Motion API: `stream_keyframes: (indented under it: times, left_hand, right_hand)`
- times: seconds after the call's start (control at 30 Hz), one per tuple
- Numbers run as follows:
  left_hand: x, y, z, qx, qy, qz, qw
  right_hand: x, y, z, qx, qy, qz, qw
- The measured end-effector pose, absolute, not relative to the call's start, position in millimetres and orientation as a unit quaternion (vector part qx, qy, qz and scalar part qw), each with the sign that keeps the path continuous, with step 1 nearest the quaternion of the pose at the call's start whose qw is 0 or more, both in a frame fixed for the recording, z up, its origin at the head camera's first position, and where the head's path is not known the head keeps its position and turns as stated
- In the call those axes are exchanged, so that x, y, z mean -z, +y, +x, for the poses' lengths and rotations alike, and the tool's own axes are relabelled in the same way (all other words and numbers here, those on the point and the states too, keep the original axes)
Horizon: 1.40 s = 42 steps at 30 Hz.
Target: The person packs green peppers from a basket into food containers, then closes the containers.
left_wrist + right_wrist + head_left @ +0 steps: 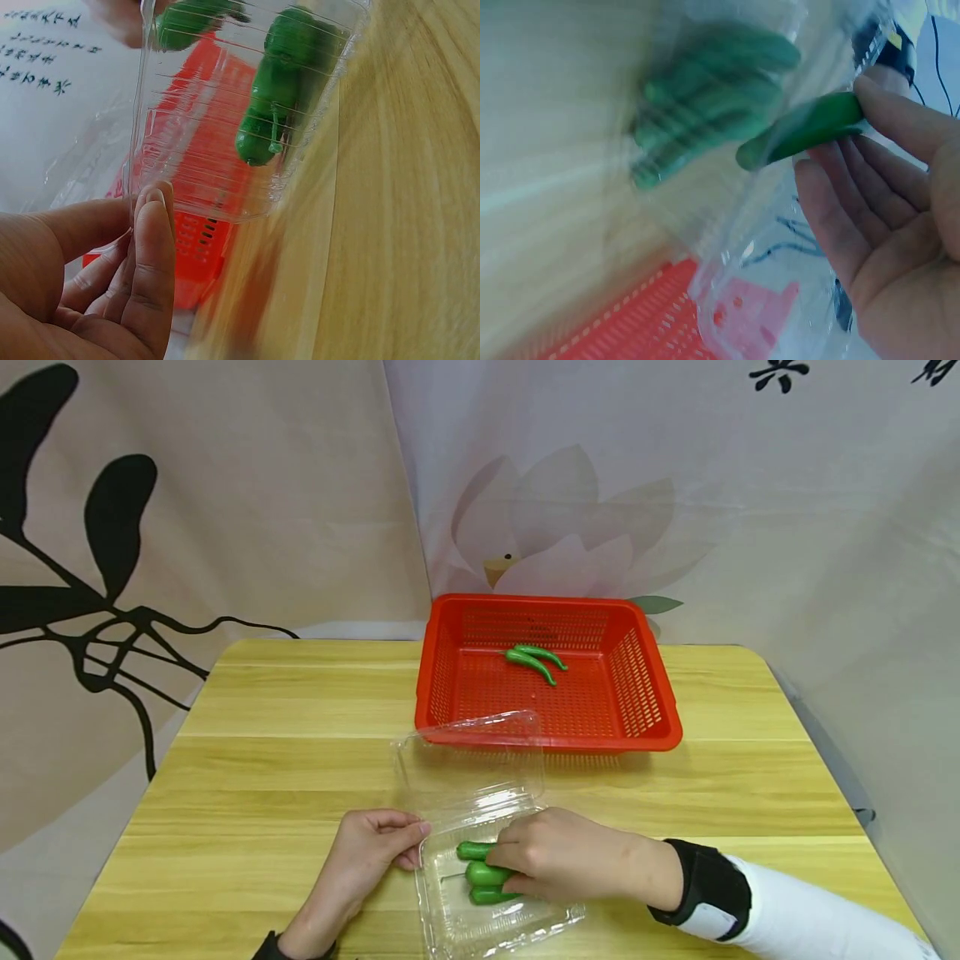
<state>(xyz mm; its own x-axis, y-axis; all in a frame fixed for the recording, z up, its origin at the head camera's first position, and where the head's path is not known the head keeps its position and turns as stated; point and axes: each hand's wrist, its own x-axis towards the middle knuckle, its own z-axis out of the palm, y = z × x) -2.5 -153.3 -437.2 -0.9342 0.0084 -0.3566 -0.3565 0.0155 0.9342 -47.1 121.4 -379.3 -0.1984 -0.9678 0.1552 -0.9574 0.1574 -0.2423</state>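
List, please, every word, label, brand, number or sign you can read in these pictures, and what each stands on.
None can be read.
Backdrop, top right of the head view: black character-like marks, cut off at the picture's edge; unreadable.
Backdrop, left wrist view: rows of dark writing, too blurred to read.
Red basket, clear box, green peppers: no lettering to be made out.

Shows a basket (585,703) at the rear of the surface (285,760), with two chillies (528,663) inside. Has a tray (461,931) before the basket, with lid (465,777) behind and peppers (486,873) in it. Shows left hand (375,847) at the tray's left edge, right hand (547,856) over the peppers.
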Motion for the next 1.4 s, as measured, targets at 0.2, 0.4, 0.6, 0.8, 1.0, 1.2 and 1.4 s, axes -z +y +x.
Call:
stream_keyframes:
  times: [0.2, 0.4, 0.6, 0.8, 1.0, 1.2, 1.4]
  left_hand:
    - [437, -154, -3, -0.689, 0.701, -0.128, 0.133]
    - [437, -154, -2, -0.688, 0.701, -0.129, 0.136]
    - [437, -154, -3, -0.687, 0.701, -0.13, 0.137]
    - [437, -154, -2, -0.688, 0.7, -0.133, 0.138]
    - [437, -153, -2, -0.687, 0.7, -0.135, 0.138]
    - [436, -153, -2, -0.688, 0.699, -0.135, 0.138]
    - [436, -154, -2, -0.691, 0.698, -0.131, 0.136]
  right_hand:
    - [392, 116, -38, 0.125, 0.746, -0.654, 0.005]
    - [395, 113, -35, 0.119, 0.746, -0.654, 0.042]
    - [397, 112, -34, 0.111, 0.748, -0.651, 0.074]
    - [400, 111, -33, 0.097, 0.746, -0.652, 0.094]
    - [403, 110, -33, 0.088, 0.746, -0.653, 0.093]
    - [404, 110, -33, 0.085, 0.749, -0.651, 0.092]
    - [404, 110, -33, 0.083, 0.746, -0.655, 0.085]
